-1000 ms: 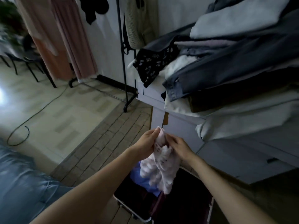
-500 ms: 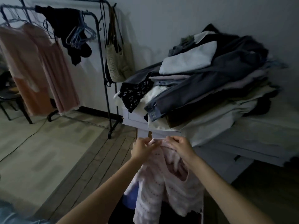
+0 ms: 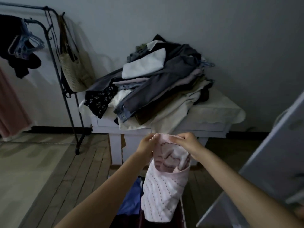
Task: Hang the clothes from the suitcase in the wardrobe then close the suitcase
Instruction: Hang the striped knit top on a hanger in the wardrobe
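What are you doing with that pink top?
A person is holding up a pink knitted top by its ribbed edge, the left hand and right hand each pinching a side. It hangs over an open suitcase with a blue garment in it. Ahead, a white table carries a pile of folded clothes. A black clothes rack with hangers and a woven bag stands to the left. The top is not hung yet.
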